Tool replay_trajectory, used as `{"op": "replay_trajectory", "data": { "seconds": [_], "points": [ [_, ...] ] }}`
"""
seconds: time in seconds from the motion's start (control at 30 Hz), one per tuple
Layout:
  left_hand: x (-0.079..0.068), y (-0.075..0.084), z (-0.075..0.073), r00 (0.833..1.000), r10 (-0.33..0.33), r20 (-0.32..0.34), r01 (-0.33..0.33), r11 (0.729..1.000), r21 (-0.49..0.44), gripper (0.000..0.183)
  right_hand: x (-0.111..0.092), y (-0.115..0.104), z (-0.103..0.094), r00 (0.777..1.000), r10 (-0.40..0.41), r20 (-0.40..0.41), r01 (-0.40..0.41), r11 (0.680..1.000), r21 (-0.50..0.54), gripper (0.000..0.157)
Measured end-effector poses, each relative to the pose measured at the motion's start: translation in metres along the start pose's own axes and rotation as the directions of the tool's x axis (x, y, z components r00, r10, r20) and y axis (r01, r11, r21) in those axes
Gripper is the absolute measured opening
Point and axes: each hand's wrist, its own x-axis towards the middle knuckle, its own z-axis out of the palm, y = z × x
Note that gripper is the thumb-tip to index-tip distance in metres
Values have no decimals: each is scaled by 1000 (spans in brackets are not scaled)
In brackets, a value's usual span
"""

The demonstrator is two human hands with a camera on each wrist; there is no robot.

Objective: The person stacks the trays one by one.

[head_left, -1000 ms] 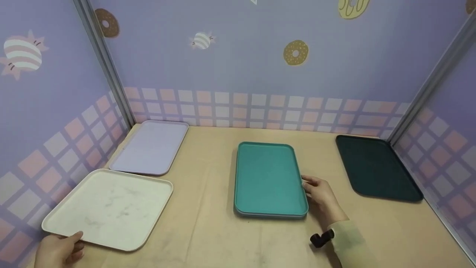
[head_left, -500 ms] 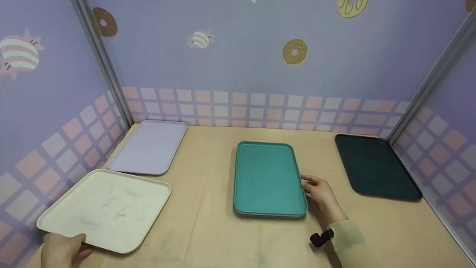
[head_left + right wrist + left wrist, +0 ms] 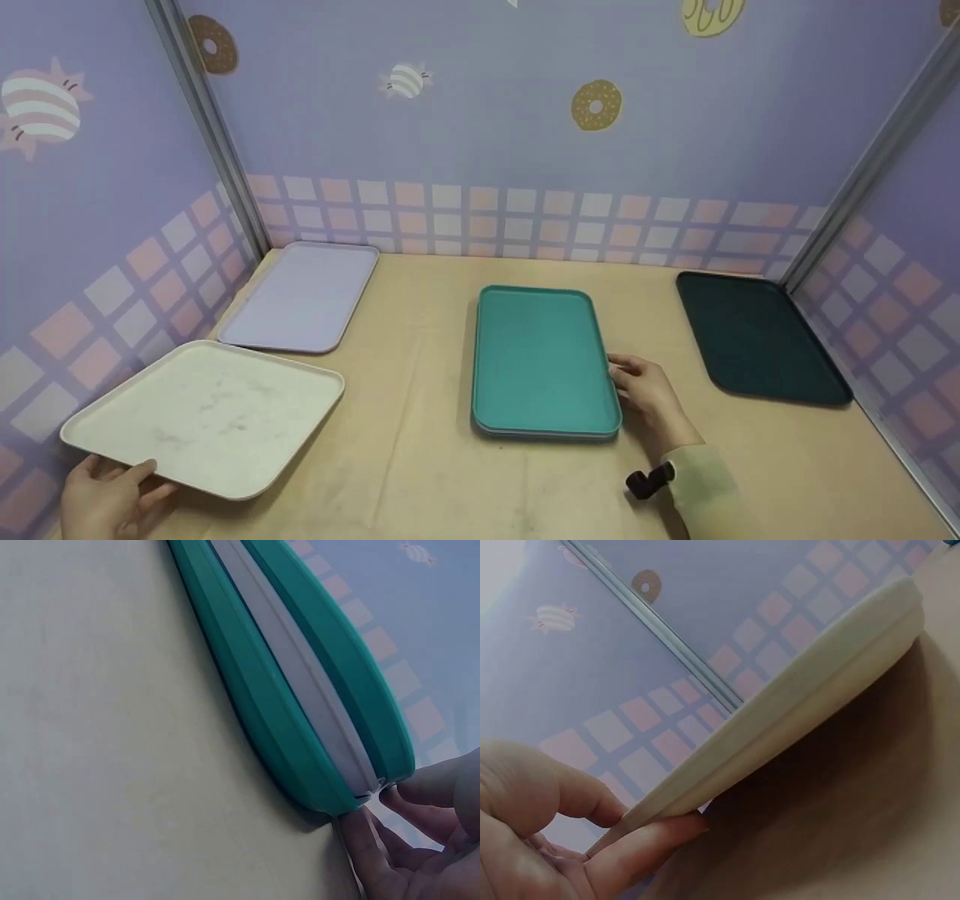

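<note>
Working at desk (image 3: 427, 480), patterned wall (image 3: 487, 142) behind. Pinching white tray (image 3: 202, 416), tilted, desk's left, by near rim with left hand (image 3: 101, 499); gripping teal stack (image 3: 544, 364), mid-desk, by right side with right hand (image 3: 651, 391). Probably light, stiff, slick: take by rims.

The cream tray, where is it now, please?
The cream tray is at the lower left of the head view, its near edge held by the left hand, in front of the lavender tray.
</note>
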Motion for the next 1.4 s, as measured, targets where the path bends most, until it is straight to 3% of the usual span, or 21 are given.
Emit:
{"op": "replay_trajectory", "data": {
  "seconds": [0.3,0.4,0.57,0.7,0.87,0.97,1.07,1.23,1.3,1.4],
  "points": [
    [19,-10,-17,998,-55,-3,54,995,-87,102,0,-1,1,1000,5,8,-5,1000,0,41],
    [20,-6,-19,999,-40,25,42,993,-112,102,-1,-2,1,1000,10,5,-9,1000,-4,41],
    [7,13,-6,992,27,122,-15,995,-97,97,-2,-6,-1,999,36,19,-37,999,28,45],
    [-3,29,16,978,69,194,-46,991,-122,98,-5,-13,-1,1000,23,3,-23,999,32,51],
    [2,38,47,939,136,316,-85,982,-171,98,-12,-24,1,991,-83,-108,76,995,-66,49],
    [6,44,70,900,161,405,-97,980,-175,96,-15,-29,4,978,-153,-142,145,987,-65,45],
    [6,51,97,862,184,472,-126,980,-152,92,-18,-34,10,968,-220,-123,218,975,-35,43],
    [-3,62,144,808,242,537,-216,970,-112,85,-20,-46,23,965,-262,21,258,960,111,44],
    [-7,65,162,789,254,559,-233,966,-111,83,-21,-51,28,964,-236,118,212,959,189,45],
    [-12,68,188,757,262,599,-236,964,-123,80,-22,-58,34,943,-193,272,122,959,255,51]
  ]
}}
